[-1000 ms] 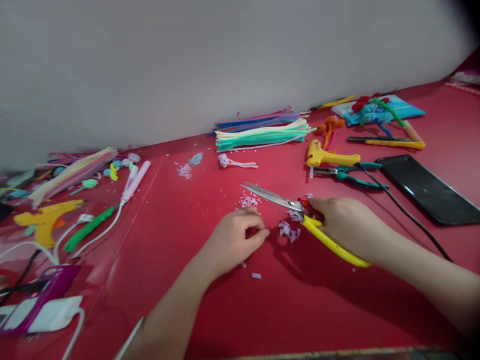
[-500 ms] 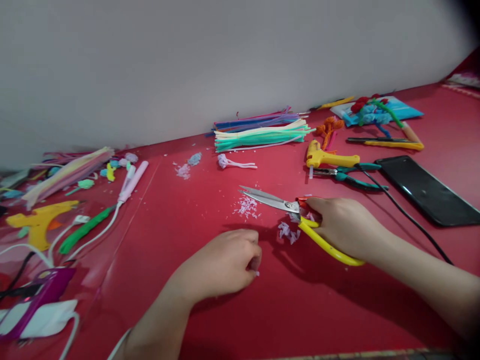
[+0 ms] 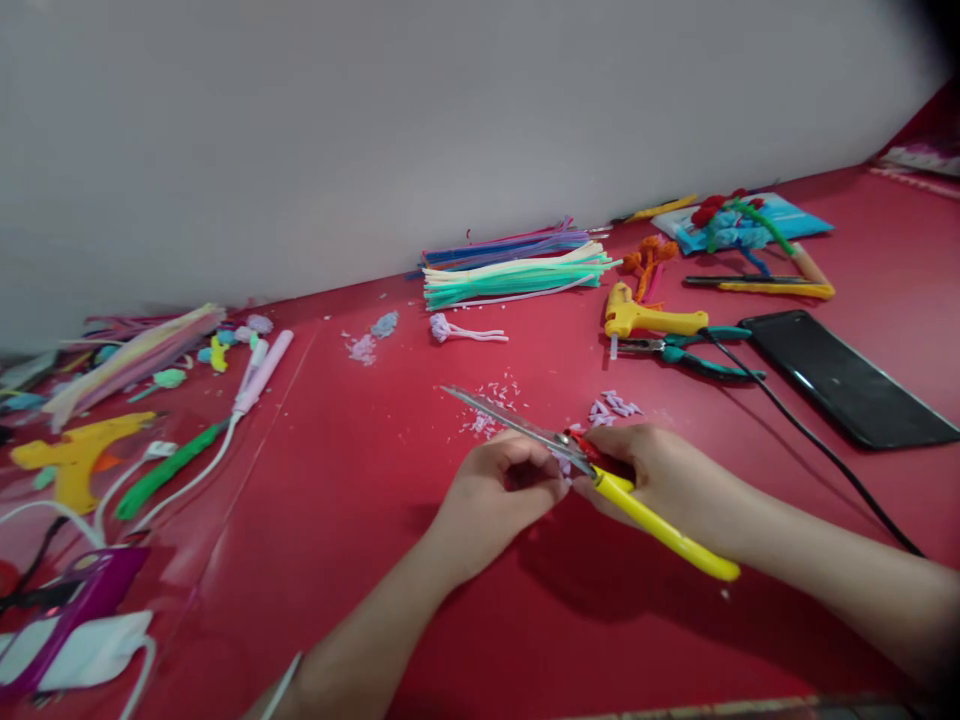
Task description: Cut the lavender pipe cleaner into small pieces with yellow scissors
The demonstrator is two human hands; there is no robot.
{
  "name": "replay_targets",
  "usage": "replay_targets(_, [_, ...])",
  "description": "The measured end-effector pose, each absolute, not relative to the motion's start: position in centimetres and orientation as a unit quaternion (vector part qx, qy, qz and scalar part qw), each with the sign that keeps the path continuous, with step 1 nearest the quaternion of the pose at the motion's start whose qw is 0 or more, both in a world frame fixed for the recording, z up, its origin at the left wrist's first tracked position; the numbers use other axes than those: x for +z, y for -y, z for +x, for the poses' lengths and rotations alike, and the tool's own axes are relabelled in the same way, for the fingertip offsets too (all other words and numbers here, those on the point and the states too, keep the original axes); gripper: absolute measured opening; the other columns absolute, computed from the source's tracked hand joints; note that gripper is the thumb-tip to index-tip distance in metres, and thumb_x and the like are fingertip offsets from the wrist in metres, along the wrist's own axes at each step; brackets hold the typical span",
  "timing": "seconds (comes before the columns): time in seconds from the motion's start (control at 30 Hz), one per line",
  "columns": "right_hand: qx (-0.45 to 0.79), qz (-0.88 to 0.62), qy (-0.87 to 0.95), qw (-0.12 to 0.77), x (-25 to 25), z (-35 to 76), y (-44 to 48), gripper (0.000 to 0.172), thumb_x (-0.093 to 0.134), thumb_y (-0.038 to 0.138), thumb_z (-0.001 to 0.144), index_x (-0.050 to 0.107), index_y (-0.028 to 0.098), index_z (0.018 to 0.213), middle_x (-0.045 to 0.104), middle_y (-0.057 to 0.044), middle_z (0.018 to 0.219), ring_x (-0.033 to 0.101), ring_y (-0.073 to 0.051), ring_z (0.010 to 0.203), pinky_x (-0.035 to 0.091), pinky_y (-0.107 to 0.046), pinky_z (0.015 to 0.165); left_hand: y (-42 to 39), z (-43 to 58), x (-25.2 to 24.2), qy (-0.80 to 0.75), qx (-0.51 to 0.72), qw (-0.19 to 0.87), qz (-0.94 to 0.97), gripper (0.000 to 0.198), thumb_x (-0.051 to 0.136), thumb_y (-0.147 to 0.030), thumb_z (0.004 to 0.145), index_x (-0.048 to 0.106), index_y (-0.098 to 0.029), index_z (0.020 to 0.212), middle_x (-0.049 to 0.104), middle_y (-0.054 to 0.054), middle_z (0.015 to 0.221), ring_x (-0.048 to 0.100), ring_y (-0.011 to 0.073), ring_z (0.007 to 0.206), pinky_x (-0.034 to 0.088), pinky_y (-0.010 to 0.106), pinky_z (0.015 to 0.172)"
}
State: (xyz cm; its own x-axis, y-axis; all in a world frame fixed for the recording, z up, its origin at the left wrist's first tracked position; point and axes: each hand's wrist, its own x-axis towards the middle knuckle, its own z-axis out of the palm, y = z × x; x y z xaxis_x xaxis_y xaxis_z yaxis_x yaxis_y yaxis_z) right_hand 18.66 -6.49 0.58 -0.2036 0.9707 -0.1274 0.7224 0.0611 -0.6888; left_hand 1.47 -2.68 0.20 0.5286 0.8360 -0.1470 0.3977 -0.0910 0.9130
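Over on the left of the red desk (image 3: 360, 560) lies loose craft clutter, well apart from the work. The work itself sits near the middle: it looks like trimming, a small piece being snipped down with scissors.

The left hand (image 3: 499, 490) hovers low over the desk with its fingers curled and the tips pinched tight together, right against the underside of the blades near the pivot. Whatever it pinches is hidden by the fingers; I cannot tell what it is.

The scissors (image 3: 517, 425) run slantwise, tip pointing away to the left, yellow handles trailing toward the person. The 2 blades look nearly closed. The right hand (image 3: 660, 480) is wrapped around the handles just behind the red pivot, gripping them firmly.

By my reckoning, a further snip calls for the pinched fingertips to stay clear of the edge, since they touch the blades. Just beyond the right hand lie lilac clippings (image 3: 613, 406); farther right, a yellow glue gun (image 3: 652, 320) and a phone (image 3: 847, 385).
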Motion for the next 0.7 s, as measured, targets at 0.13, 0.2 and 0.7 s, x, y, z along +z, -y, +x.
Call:
replay_targets(0.13, [0.342,-0.587,0.706,0.201,0.2,18.6,6.6,0.011,0.046,0.028,0.068,0.043,0.019,0.061,0.043,0.006,0.051,0.032,-0.006,0.045,0.021,-0.019,0.042,3.1,1.9,-0.1,-0.44,0.214,0.48,0.728,0.007,0.053,-0.019,0.069,0.059,-0.016,0.071,0.056,0.001,0.069,0.05,0.0118,0.062,0.039,0.023,0.056])
replay_targets(0.2, [0.345,-0.582,0.707,0.204,0.1,18.6,6.7,0.01,0.045,0.027,0.068,0.043,0.019,0.062,0.043,0.005,0.052,0.033,-0.006,0.046,0.021,-0.019,0.042,3.2,1.9,-0.1,-0.436,0.227,0.446,0.748,0.005,0.054,-0.018,0.068,0.058,-0.016,0.069,0.054,0.001,0.068,0.049,0.011,0.06,0.039,0.023,0.056])
replay_targets(0.7, [0.172,-0.653,0.722,0.153,0.6,19.3,6.1,0.028,0.048,0.049,0.067,0.043,0.021,0.068,0.048,0.003,0.054,0.039,-0.009,0.045,0.021,-0.021,0.044,2.2,1.0,0.2,-0.47,0.384,0.542,0.581,0.007,0.057,-0.024,0.069,0.057,-0.017,0.07,0.05,-0.002,0.062,0.045,0.0084,0.058,0.037,0.021,0.056])
